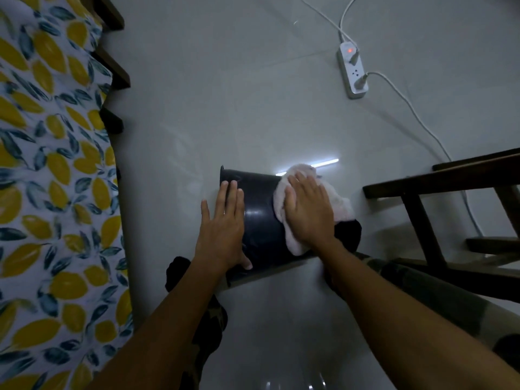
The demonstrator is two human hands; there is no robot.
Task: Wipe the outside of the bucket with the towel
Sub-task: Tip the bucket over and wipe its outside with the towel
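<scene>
Head view | bucket [260, 218] lay sideways on floor [225, 108] | left hand [222, 229] flat, steadying | right hand [308, 212] flat, pressing towel [342, 202] | wiping underway, most wall seemingly left

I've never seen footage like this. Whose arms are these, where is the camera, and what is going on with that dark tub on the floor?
There is no machine here: a person wears a wide-angle camera on the head, so you look down along their own two arms. There is only this one view.

The dark bucket lies on its side on the pale tiled floor. The left hand rests flat on the bucket near its rim, steadying it. The right hand presses a pale towel against the bucket's outer wall, towards its base, to wipe it.

Around them: a bed with a lemon-print sheet on the left, dark wooden furniture on the right, and a white power strip with cables plugged in and a red light glowing, farther away.
</scene>
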